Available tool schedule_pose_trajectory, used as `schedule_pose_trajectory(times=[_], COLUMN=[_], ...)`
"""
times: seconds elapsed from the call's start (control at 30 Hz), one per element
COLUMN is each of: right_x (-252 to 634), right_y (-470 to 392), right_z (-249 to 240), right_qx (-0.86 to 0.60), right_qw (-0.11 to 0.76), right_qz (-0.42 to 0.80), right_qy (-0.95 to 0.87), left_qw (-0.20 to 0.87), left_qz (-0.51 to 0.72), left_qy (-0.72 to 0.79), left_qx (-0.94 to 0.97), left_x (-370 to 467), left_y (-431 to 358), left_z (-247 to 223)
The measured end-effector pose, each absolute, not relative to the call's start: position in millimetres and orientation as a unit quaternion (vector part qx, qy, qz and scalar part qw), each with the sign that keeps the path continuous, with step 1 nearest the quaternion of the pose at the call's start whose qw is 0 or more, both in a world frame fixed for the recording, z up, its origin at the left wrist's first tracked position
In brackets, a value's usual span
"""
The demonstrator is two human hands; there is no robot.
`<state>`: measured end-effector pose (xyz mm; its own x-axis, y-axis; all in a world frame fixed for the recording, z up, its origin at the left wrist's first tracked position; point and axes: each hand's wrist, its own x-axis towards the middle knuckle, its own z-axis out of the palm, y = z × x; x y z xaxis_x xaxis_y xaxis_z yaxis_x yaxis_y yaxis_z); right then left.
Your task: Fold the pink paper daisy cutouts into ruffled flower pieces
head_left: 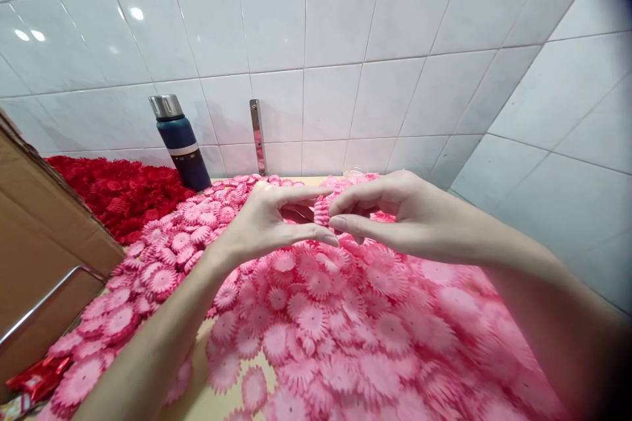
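Over the heap, a small stack of pink scalloped flower discs is held up between my two hands. My left hand comes from the left, its thumb below and index finger above the stack. From the right, my right hand pinches the stack's right side between thumb and fingertips; part of the stack is hidden behind these fingers. Under both hands spreads a big pile of loose pink flower discs, each with a fringed edge and many with a small dark hole in the middle.
A pile of red flower pieces lies at the back left, beside a dark blue bottle with a steel cap. A cardboard box stands at the left, near red wrappers. White wall tiles with a metal strip close off the back.
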<state>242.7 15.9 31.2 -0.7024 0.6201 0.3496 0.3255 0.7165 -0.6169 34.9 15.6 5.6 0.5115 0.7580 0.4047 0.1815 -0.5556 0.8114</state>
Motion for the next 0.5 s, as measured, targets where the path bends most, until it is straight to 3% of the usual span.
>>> schedule_pose_trajectory(times=[0.5], right_x=[241.4], right_y=[14.8], right_z=[31.0], right_qx=[-0.274], right_qw=[0.281], right_qz=[0.263], right_qy=[-0.881], left_qw=[0.373], left_qz=[0.386], left_qy=[0.300], left_qx=[0.789], left_x=[34.8], left_y=[16.3], left_z=[4.1])
